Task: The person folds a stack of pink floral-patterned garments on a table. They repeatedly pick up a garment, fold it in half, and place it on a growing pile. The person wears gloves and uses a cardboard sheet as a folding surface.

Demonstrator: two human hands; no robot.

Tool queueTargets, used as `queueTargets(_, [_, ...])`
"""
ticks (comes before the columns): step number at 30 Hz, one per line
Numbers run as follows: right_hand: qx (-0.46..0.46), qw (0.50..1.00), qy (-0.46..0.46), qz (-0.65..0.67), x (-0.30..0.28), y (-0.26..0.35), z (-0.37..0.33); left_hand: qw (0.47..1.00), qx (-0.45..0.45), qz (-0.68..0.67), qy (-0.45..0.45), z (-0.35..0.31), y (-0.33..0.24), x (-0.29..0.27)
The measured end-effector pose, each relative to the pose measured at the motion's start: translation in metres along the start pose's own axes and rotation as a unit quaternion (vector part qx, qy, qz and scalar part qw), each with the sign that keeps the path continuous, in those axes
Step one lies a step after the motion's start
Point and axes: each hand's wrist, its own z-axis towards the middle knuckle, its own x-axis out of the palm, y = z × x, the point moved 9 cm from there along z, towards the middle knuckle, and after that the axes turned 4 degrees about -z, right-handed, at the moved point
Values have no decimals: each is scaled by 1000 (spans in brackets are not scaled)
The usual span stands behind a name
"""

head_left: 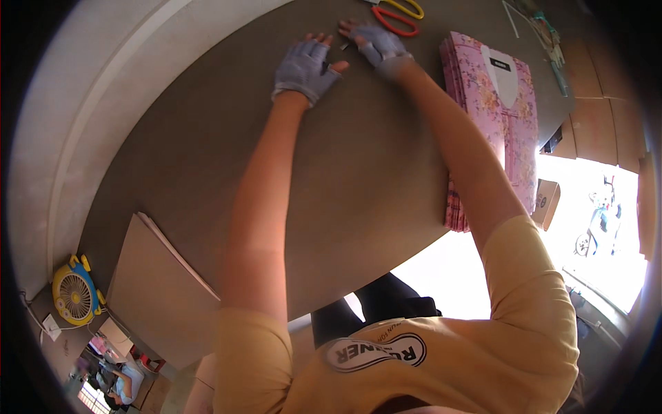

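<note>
Both of my hands wear grey fingerless gloves and reach to the far part of the dark table (338, 172). My left hand (305, 69) lies palm down on the tabletop with its thumb held out, gripping nothing. To its right, my right hand (379, 48) rests with its fingers stretched toward the left, also holding nothing that I can see. A tiny light scrap (344, 47) lies between the hands, too small to name. Just beyond my right hand are scissors (396, 27) with red and yellow handles.
Folded pink floral garments (483, 83) form a stack on the right, partly behind my right forearm. Flat cardboard sheets (158, 297) lean at the lower left beside a yellow-and-blue fan (74, 291). Cardboard boxes (596, 127) stand at the right. Another person (124, 383) is at the lower left.
</note>
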Motion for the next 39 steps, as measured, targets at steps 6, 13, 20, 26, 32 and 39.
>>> queueTargets(6, [99,995,-21,17,-21,18,-48,994,-84,35,-57,7,-32,15])
queueTargets(13, [39,988,34,-145,2,27,-28,992,-110,12,-62,-23,-27,-1])
queueTargets(20, [83,969,116,-200,29,27,35,988,-115,40,-97,-65,-20,-20])
queueTargets(26, [-9,988,82,-133,6,102,-83,983,-130,39,-122,-60,-8,-27])
queueTargets(32, [48,984,171,15,-32,233,-263,988,-65,56,-130,-64,-3,-30])
queueTargets(39, [152,952,248,93,-64,321,-436,975,-182,22,-125,-55,-6,-7])
